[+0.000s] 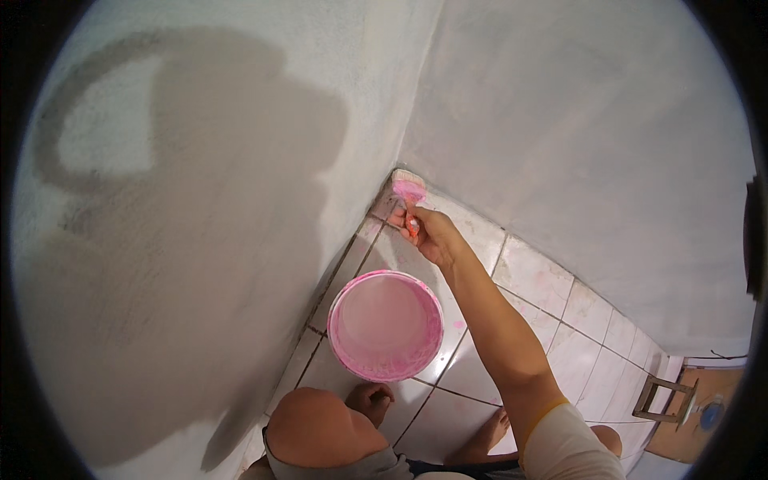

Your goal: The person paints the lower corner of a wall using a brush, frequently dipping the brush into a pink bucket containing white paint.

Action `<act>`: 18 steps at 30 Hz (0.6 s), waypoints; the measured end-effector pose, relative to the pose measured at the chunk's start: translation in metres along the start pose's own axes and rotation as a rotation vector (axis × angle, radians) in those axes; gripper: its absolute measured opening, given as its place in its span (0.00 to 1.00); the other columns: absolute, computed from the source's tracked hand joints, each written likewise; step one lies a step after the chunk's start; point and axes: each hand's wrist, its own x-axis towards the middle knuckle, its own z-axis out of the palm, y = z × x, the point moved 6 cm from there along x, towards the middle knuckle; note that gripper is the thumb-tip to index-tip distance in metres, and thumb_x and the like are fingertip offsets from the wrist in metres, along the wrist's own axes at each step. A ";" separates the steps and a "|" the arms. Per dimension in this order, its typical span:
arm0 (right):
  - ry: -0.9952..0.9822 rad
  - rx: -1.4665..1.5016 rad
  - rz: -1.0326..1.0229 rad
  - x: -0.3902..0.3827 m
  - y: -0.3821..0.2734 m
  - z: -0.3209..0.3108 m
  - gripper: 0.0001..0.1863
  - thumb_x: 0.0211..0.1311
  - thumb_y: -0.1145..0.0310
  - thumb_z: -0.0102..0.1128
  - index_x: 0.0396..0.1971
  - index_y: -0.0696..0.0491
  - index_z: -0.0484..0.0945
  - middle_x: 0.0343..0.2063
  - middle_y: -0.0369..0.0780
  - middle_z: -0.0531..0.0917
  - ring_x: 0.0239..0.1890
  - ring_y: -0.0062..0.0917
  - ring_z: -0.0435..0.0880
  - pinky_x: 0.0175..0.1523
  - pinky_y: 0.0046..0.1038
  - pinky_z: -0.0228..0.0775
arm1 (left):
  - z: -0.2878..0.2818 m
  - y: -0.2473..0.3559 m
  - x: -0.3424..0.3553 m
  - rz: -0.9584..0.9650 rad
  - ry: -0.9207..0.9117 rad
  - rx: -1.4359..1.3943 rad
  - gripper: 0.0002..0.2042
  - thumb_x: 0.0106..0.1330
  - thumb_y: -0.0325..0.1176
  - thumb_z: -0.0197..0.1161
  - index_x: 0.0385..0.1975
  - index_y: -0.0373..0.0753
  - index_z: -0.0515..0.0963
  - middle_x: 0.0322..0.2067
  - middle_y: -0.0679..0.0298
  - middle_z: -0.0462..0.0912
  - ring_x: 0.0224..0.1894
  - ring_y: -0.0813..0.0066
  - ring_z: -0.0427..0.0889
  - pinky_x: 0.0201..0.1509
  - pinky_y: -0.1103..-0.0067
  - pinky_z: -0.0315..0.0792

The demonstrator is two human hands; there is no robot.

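My right hand (432,234) is closed around the orange handle (412,224) of a wide paintbrush. Pink and whitish paint coats the brush head (409,186), which points into the corner where the two walls meet the floor. Whether the bristle tips touch the wall is hard to tell. Just nearer to me stands a round bucket (386,326), its rim and inner wall smeared pink, with pale pinkish paint inside. My left hand does not show; the shaded shape beside my left knee (320,428) looks like a foot.
Pale walls rise on the left (240,200) and right (576,136), with a large shadow on the left one. Whitish floor tiles (528,276) have dark joints and pink spots. A small wooden stool (666,400) stands at the far right. My bare right foot (484,436) rests near the bucket.
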 end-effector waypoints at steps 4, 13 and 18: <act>0.034 0.038 -0.029 0.016 -0.007 0.002 0.10 0.67 0.71 0.50 0.39 0.64 0.72 0.29 0.40 0.79 0.39 0.28 0.84 0.32 0.17 0.80 | 0.001 0.003 0.001 -0.051 0.029 0.058 0.03 0.53 0.26 0.57 0.26 0.35 0.74 0.20 0.63 0.74 0.25 0.78 0.74 0.33 0.78 0.69; 0.099 -0.046 -0.393 -0.071 -0.066 0.040 0.11 0.65 0.66 0.53 0.34 0.60 0.72 0.23 0.40 0.77 0.18 0.18 0.73 0.19 0.18 0.61 | 0.001 0.018 -0.001 -0.037 0.105 0.156 0.04 0.53 0.26 0.56 0.27 0.36 0.73 0.20 0.63 0.72 0.25 0.76 0.74 0.33 0.78 0.69; 0.145 -0.058 -0.227 -0.054 -0.036 0.020 0.13 0.63 0.66 0.55 0.20 0.55 0.70 0.18 0.38 0.74 0.10 0.15 0.59 0.18 0.20 0.50 | 0.002 0.017 -0.003 -0.076 0.091 0.110 0.03 0.53 0.26 0.56 0.27 0.36 0.73 0.21 0.63 0.73 0.26 0.75 0.75 0.34 0.77 0.69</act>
